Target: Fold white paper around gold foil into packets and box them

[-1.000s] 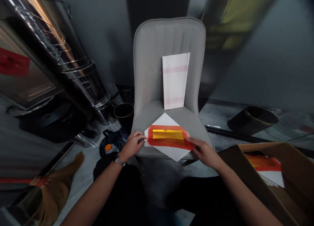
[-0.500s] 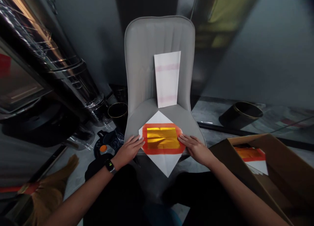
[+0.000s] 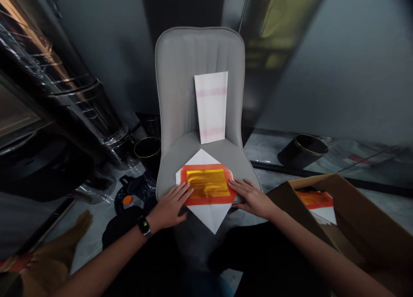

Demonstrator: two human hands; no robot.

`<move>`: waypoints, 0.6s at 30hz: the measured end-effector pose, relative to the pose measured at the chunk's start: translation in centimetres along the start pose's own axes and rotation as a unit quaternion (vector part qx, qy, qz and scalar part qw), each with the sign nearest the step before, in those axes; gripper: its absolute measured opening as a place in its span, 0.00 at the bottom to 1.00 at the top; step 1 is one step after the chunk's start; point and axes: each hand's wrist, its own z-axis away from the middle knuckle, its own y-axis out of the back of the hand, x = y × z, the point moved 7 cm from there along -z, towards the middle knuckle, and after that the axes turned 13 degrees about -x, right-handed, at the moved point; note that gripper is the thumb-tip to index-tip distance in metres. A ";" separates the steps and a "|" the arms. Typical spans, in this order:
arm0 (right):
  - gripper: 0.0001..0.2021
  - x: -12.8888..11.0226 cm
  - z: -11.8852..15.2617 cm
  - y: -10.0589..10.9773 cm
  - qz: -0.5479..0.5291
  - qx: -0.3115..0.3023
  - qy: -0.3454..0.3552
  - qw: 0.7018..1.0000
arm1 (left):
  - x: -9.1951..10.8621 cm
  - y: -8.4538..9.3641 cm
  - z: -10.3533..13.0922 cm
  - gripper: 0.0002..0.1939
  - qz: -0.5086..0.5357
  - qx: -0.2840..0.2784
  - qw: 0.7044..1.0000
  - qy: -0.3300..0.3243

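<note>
A sheet of joss paper (image 3: 208, 183), white with an orange-red band and a gold foil patch, lies turned cornerwise on the grey chair's seat (image 3: 172, 159). Its side corners look folded, and its near corner hangs past the seat edge. My left hand (image 3: 172, 204) rests flat on its left side, fingers stretched and tips by the foil. On the right side, my right hand (image 3: 251, 196) lies with fingers extended, touching the orange band's edge. Against the backrest leans a stack of white paper (image 3: 211, 107) with faint pink bands.
At right stands an open cardboard box (image 3: 351, 219) holding more gold-foil paper (image 3: 314, 200). A black bin (image 3: 148, 153) stands left of the chair, near a dark bag (image 3: 145, 187) and an orange-capped bottle (image 3: 129, 201). Another black bin shape (image 3: 303, 150) shows at right.
My left hand has slid inward over the paper, its fingertips now nearer the foil. My right hand stays at the right edge. The whole view has shifted slightly.
</note>
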 end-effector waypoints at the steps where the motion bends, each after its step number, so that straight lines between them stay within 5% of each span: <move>1: 0.38 0.0 -0.1 0.3 -0.010 0.006 -0.001 1.000 | -0.3 0.2 0.1 0.42 0.009 0.003 1.000 -0.003; 6: 0.30 -1.3 0.3 1.5 -0.039 0.017 0.019 0.999 | -1.0 1.4 0.9 0.39 0.061 0.021 0.998 -0.019; 12: 0.19 -4.0 0.5 2.8 -0.036 0.025 0.053 0.998 | -1.5 3.1 2.3 0.24 0.094 0.043 0.994 -0.041; 15: 0.11 -4.1 0.9 5.6 -0.162 0.099 0.016 0.982 | -2.7 6.3 3.2 0.15 0.163 0.090 0.982 0.014; 18: 0.11 -2.8 1.5 9.6 -0.315 0.183 -0.074 0.928 | -4.2 11.2 3.8 0.14 0.263 0.167 0.944 0.112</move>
